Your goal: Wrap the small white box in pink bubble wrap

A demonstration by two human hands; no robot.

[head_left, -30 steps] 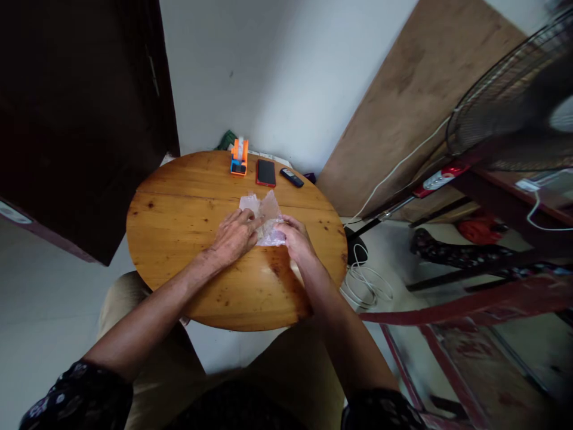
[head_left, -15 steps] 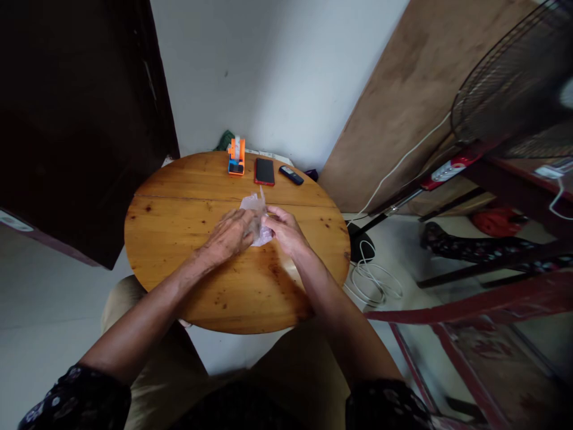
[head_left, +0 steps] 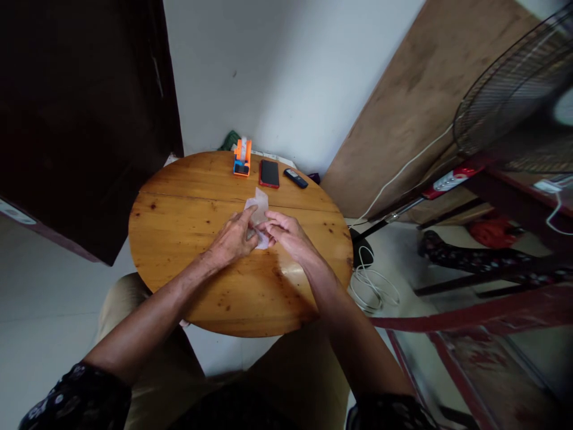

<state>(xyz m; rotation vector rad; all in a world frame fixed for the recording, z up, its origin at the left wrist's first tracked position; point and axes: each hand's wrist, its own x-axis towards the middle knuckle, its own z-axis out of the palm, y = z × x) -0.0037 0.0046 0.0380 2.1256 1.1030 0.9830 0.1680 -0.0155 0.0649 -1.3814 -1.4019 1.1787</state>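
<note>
A small translucent whitish sheet of plastic that looks like bubble wrap (head_left: 258,203) is between my hands, over the middle of the round wooden table (head_left: 179,239). My left hand (head_left: 233,236) has its bent fingers and thumb on the left side of the sheet. From the right, my right hand (head_left: 289,232) pinches the sheet near its lower right edge. One corner of the plastic sticks up past the fingers. Whether anything lies inside it is hidden.
Along the table's far side are an orange and blue tape dispenser (head_left: 242,158), a phone in a red case (head_left: 269,174) and a dark remote-like handset (head_left: 295,178). To the right stand a fan (head_left: 505,113), coiled white cable (head_left: 373,286) and a red-framed chair (head_left: 447,323). Another person's leg (head_left: 483,257) shows there.
My left hand has drawn its fingers back, so more of the sheet shows. The sheet's upper part lies flatter and more spread. My view has shifted slightly.
</note>
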